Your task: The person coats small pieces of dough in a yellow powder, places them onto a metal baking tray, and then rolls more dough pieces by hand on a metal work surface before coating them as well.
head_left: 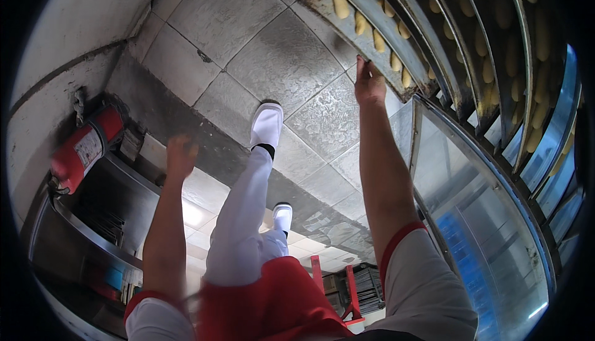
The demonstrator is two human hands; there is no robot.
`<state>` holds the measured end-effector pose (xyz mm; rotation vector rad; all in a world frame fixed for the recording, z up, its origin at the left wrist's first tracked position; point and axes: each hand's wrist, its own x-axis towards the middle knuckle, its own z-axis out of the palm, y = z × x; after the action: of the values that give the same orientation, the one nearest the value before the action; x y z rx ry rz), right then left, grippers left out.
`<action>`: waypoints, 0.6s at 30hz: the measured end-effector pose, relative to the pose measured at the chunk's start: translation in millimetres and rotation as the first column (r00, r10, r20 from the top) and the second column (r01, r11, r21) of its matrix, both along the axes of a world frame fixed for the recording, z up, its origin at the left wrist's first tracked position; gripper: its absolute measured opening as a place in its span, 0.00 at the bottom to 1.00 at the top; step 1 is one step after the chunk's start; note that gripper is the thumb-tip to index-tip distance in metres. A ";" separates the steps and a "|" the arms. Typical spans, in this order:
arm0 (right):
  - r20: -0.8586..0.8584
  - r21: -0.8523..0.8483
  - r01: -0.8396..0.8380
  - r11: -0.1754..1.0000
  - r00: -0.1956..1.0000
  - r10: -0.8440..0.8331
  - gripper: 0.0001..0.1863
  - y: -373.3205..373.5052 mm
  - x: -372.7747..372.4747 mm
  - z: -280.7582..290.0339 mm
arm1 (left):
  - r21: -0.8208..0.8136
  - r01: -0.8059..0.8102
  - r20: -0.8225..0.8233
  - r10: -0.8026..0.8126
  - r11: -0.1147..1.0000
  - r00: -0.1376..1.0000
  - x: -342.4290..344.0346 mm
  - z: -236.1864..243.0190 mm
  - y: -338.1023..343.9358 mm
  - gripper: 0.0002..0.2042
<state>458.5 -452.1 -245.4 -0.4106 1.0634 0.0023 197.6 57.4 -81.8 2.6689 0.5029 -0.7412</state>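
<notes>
On the tiled floor (266,37), upper centre of the frame, footing may be being made slippery by the glossy sheen. Beside it, upper right, a risk is seemingly being posed by the stack of metal trays (460,50): neighbouring rims could be knocked if the outermost tray (347,28), upper centre-right, were being pulled crookedly. Its edge is being touched, or nearly so, by the right hand (370,82) only; the fingers are being held partly curled there, though whether the rim is being gripped cannot be told. Under one-handed support, tilting might be caused and the elongated rolls (379,40) sent sliding. The left hand (181,155), left of centre, is being blurred, so how far its fingers are being opened cannot be told; nothing is being seen in them. As for materials, the floor is being formed by worn, scuffed grey squares; a framed transparent panel (477,186), right, is being shown bowed; the tray's sheet metal is being mottled by rust-brown stains; smooth white shoes (268,124) are being worn; the rolls are being seen as pale yellow and round-ended.
</notes>
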 end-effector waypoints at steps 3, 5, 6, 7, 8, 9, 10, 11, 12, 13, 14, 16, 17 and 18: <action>-0.058 -0.087 -0.043 0.995 0.998 0.038 0.16 -11.5 13.4 -8.6 | 0.072 -0.081 -0.139 0.090 0.994 0.986 -87.0 25.9 9.8 0.20; 0.005 -0.140 -0.091 0.986 0.996 0.093 0.17 -15.4 22.3 -11.2 | 0.061 -0.119 -0.166 0.128 0.991 0.978 -130.4 42.6 3.1 0.20; 0.032 -0.159 -0.111 0.981 0.993 0.117 0.17 -16.1 24.4 -12.1 | 0.017 -0.107 -0.130 0.109 0.994 0.985 -151.9 52.2 5.3 0.19; 0.031 -0.171 -0.109 0.979 0.993 0.116 0.17 -19.6 28.5 -14.1 | 0.041 -0.104 -0.180 0.109 0.994 0.978 -164.2 58.2 3.5 0.19; 0.029 -0.183 -0.106 0.977 0.993 0.113 0.17 -24.2 33.1 -15.7 | 0.048 -0.141 -0.227 0.148 0.989 0.962 -175.6 63.7 1.7 0.19; 0.033 -0.198 -0.101 0.975 0.993 0.110 0.18 -29.7 40.8 -17.2 | 0.055 -0.178 -0.270 0.186 0.983 0.945 -179.3 65.5 -1.9 0.18; 0.041 -0.189 -0.094 0.977 0.994 0.104 0.18 -34.9 47.7 -18.7 | 0.054 -0.192 -0.290 0.200 0.980 0.936 -180.5 65.7 -2.9 0.18; 0.046 -0.210 -0.114 0.971 0.991 0.126 0.18 -39.9 51.9 -19.9 | 0.053 -0.205 -0.311 0.211 0.977 0.927 -181.0 66.3 -2.6 0.19; 0.043 -0.217 -0.141 0.966 0.987 0.153 0.19 -35.9 54.9 -17.4 | 0.066 -0.222 -0.338 0.231 0.973 0.912 -183.9 71.5 -1.6 0.19; 0.045 -0.223 -0.166 0.961 0.983 0.181 0.19 -31.2 59.6 -13.3 | 0.078 -0.227 -0.340 0.240 0.971 0.909 -185.5 76.4 0.7 0.19; 0.073 -0.232 -0.191 0.954 0.974 0.213 0.17 -23.4 60.8 -10.2 | 0.091 -0.232 -0.343 0.250 0.968 0.905 -187.4 82.0 3.5 0.19; 0.073 -0.202 -0.347 0.916 0.927 0.368 0.16 -32.4 61.0 -14.7 | 0.099 -0.249 -0.348 0.267 0.964 0.899 -180.5 82.0 4.9 0.19; 0.076 -0.184 -0.424 0.887 0.894 0.443 0.15 -36.5 58.6 -16.0 | 0.082 -0.254 -0.334 0.267 0.964 0.904 -177.2 82.0 5.2 0.19; 0.094 -0.162 -0.505 0.848 0.847 0.523 0.15 -40.4 51.0 -19.5 | 0.068 -0.257 -0.322 0.265 0.964 0.909 -173.6 83.3 6.2 0.19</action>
<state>509.5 -492.4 -264.8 -0.7993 0.7935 0.3831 24.0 63.5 1.5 2.4354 0.9394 -1.1056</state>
